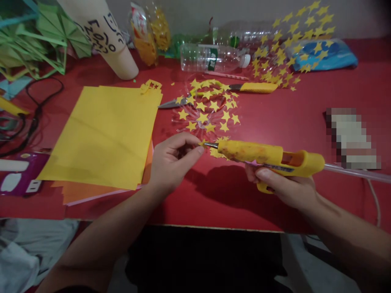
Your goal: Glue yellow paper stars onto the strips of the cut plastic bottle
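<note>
Red desk (pixel 232 207) had its near edge on the person's side of the glue gun (pixel 250 150). R hand (pixel 285 187) was wrapped round the gun's handle from below, thumb on its near side, nozzle (pixel 211 145) pointing L. Clear glue stick (pixel 356 173) stuck out of the gun's rear, to the R. L hand (pixel 169 162) sat just L of the gun, thumb & index pinching a sm. yellow star (pixel 202 143) right at the gun's tip; couldn't tell if metal & star actually touched. Purple item (pixel 21 179) w/ white patches lay far L of the gun. Nearer it on that side: paper stack (pixel 104 130), yellow on top, orange & pink edges showing below. Pixelated slab (pixel 352 138) was R of the gun, just past the glue stick. More yellow stars (pixel 216 152) showed partly hidden under the gun's front. Beyond the gun's tip: clear plastic piece (pixel 203 118) dotted w/ stars, scissors (pixel 168 104) partly behind it, blades to L, & a yellow-handled tool (pixel 259 87). Farther past the gun: clear bottle (pixel 200 59) on its side, white cap to R; far-R of that, still beyond the gun, a 2nd star-dotted piece (pixel 276 61) by a blue packet (pixel 345 57). Far-L of the gun: white cup (pixel 125 61) w/ black lettering, then green folded paper (pixel 45 40)
</note>
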`<state>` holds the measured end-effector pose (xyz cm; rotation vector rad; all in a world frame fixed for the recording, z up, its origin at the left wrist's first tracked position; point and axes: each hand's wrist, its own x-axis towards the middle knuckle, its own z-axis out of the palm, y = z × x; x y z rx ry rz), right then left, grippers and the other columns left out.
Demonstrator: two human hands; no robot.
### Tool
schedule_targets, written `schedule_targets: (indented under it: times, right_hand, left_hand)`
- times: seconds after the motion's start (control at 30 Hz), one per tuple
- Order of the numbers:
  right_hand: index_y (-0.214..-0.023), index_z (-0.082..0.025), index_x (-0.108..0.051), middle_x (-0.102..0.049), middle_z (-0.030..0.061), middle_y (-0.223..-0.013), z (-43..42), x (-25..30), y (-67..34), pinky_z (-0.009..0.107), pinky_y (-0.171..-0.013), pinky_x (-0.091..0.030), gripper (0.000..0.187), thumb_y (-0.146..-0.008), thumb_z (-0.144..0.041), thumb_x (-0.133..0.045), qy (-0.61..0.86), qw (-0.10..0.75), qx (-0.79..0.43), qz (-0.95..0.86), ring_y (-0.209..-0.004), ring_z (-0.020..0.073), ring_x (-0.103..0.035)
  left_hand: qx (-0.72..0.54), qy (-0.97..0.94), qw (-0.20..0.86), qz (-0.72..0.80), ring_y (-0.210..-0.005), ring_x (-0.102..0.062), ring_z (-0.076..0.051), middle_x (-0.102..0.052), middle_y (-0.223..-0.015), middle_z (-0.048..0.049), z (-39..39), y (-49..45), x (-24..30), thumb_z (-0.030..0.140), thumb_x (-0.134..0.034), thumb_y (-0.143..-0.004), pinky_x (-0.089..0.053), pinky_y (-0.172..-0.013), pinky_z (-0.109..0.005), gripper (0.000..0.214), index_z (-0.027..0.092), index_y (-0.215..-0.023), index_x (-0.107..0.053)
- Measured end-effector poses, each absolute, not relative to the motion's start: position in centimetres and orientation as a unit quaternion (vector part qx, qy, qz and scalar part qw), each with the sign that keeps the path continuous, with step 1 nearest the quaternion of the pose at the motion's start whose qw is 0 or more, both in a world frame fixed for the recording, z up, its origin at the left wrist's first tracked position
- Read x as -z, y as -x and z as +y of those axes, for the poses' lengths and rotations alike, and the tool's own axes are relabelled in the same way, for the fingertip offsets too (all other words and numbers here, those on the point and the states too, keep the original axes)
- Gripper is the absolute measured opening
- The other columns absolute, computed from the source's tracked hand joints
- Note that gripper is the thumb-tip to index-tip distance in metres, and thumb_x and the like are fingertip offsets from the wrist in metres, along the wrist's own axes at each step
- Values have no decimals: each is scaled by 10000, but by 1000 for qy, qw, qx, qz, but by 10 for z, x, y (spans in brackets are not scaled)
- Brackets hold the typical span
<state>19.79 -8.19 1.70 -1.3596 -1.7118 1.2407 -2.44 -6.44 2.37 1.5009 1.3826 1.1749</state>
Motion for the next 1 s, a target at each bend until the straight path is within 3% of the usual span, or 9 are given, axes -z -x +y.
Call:
schedule_targets:
  times: [0.17,0.57,1.0]
  right_hand:
    - [-793,-250,-655,-589,18,-606,-81,-18,-197,318,-484,-439,351,-751,-587,-566,511,312,-474,-645,-556,172,-539]
    - [-913,-240,-670,-667,44,-767,-81,-17,-196,333,-547,-486,293,-788,-490,-579,495,321,-458,-665,-668,192,-594]
    - [-933,-238,-665,-676,32,-764,-79,-17,-195,309,-500,-494,276,-837,-459,-530,468,328,-423,-703,-623,174,-605]
  left_hand:
    - [-464,-585,390,539,-504,-432,-66,-510,-554,41,-64,24,-23,209,-610,-686,-356,-470,-191,60,180,-637,-592]
    - [-469,-588,391,530,-499,-421,-60,-503,-550,41,-64,24,-24,199,-605,-691,-345,-461,-184,83,174,-617,-579]
    - [-475,-593,399,513,-482,-408,-57,-495,-542,45,-63,25,-23,165,-609,-687,-336,-451,-185,81,174,-613,-579]
